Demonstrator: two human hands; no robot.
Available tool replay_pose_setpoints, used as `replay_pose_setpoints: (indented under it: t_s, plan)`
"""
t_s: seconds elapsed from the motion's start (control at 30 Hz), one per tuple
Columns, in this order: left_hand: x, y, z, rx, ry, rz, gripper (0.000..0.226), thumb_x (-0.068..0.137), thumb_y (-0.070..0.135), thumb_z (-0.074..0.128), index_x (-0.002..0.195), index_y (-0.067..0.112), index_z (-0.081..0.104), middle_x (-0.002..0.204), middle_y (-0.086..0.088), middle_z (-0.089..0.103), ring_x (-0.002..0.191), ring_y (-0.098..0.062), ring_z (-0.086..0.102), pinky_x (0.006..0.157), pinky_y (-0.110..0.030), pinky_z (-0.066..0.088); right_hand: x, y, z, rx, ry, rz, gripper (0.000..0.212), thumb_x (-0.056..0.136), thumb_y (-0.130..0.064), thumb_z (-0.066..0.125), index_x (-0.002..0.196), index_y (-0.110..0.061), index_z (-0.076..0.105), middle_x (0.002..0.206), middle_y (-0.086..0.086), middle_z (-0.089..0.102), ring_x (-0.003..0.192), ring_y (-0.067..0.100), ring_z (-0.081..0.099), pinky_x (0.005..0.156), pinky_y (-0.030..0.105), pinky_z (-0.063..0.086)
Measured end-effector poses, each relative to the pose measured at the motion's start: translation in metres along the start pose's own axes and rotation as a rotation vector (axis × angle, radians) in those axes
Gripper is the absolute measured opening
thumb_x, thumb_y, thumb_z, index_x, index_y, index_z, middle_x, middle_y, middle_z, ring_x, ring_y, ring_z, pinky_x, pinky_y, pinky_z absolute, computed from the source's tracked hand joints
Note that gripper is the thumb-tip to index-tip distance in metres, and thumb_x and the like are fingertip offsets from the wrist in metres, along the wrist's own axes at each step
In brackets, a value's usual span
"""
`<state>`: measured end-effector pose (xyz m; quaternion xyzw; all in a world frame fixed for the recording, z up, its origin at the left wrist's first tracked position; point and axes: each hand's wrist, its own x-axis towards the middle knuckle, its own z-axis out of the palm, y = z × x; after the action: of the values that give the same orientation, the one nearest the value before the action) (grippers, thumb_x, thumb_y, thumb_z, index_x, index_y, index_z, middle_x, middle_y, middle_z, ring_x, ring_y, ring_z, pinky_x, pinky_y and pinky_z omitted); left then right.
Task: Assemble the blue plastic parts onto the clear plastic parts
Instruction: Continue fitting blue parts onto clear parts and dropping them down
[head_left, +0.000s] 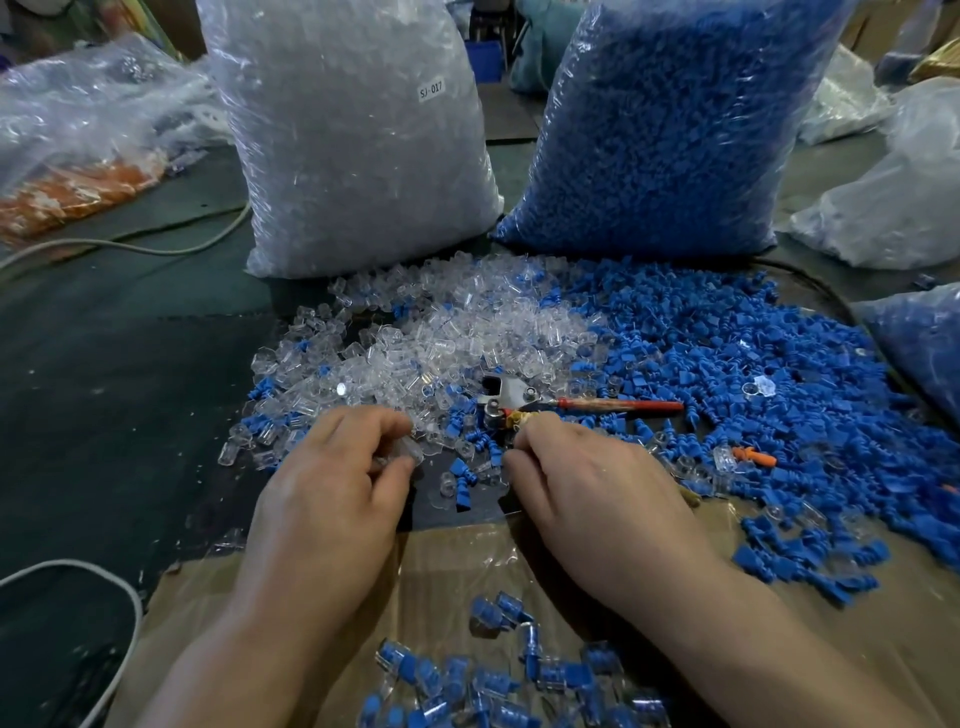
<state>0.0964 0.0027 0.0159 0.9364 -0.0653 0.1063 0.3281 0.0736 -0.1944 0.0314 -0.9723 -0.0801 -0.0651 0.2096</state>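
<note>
Dark desk (130, 364) buried under loose parts (467, 332). Your left hand (332, 493) fingers pinch clear part (402, 451); right hand (587, 493) fingers curled, contents unclear. Weak pinch could drop it among them.

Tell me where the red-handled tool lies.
Head view, centre: the red-handled tool lies just beyond the right hand, between the clear parts and the blue parts.

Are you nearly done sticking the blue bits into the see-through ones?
Not nearly. Done: a small batch of joined pieces on the cardboard. In hand: the left hand holds a clear part; the right hand reaches among loose parts, its catch hidden. Left: big loose piles of clear parts and blue parts, plus the clear bag and blue bag, both full.
</note>
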Motion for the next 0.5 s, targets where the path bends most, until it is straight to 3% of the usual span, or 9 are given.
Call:
replay_pose_setpoints:
  t_s: [0.1, 0.2, 0.27, 0.4, 0.5]
  plan:
    - [-0.0016, 0.0004, 0.0029, -0.136, 0.042, 0.013, 0.025, 0.090, 0.034, 0.059, 0.108, 0.050, 0.055, 0.099, 0.029, 0.056, 0.099, 0.016, 0.049, 0.073, -0.020, 0.045, 0.0003, 0.0038, -0.0005, 0.127, 0.043, 0.025, 0.020, 0.094, -0.051, 0.039, 0.087, -0.035, 0.047, 0.077, -0.016, 0.055, 0.070, 0.000, 0.052, 0.061, 0.023, 0.041]
    - [-0.0044, 0.0015, 0.0069, -0.207, 0.056, 0.007, 0.024, 0.090, 0.036, 0.059, 0.111, 0.049, 0.057, 0.108, 0.031, 0.054, 0.098, 0.011, 0.053, 0.078, -0.035, 0.056, 0.0001, 0.0058, 0.0004, 0.325, 0.074, 0.093, 0.013, 0.091, -0.048, 0.058, 0.085, -0.036, 0.056, 0.081, -0.018, 0.061, 0.079, -0.002, 0.055, 0.060, 0.018, 0.044]
    - [-0.0061, 0.0024, 0.0088, -0.249, 0.066, -0.008, 0.028, 0.090, 0.039, 0.059, 0.115, 0.050, 0.058, 0.109, 0.031, 0.055, 0.097, 0.008, 0.055, 0.080, -0.038, 0.058, -0.0005, 0.0058, -0.0001, 0.486, 0.073, 0.140, 0.008, 0.088, -0.043, 0.066, 0.085, -0.038, 0.060, 0.084, -0.022, 0.063, 0.075, -0.001, 0.058, 0.064, 0.019, 0.047]
    - [-0.0048, 0.0062, 0.0064, -0.227, 0.027, 0.034, 0.026, 0.087, 0.043, 0.059, 0.106, 0.060, 0.055, 0.110, 0.034, 0.052, 0.101, 0.014, 0.051, 0.075, -0.022, 0.049, -0.0018, 0.0037, -0.0028, 0.661, 0.016, 0.164, 0.007, 0.086, -0.043, 0.069, 0.089, -0.042, 0.062, 0.073, -0.013, 0.066, 0.059, 0.007, 0.061, 0.054, 0.029, 0.053]
    - [-0.0036, 0.0075, 0.0068, -0.202, 0.026, 0.040, 0.021, 0.084, 0.040, 0.066, 0.097, 0.055, 0.058, 0.107, 0.032, 0.054, 0.097, 0.013, 0.053, 0.068, -0.015, 0.042, -0.0025, 0.0022, -0.0049, 0.713, 0.007, 0.166, 0.005, 0.087, -0.043, 0.068, 0.089, -0.042, 0.063, 0.066, -0.010, 0.067, 0.051, 0.006, 0.060, 0.051, 0.030, 0.054]
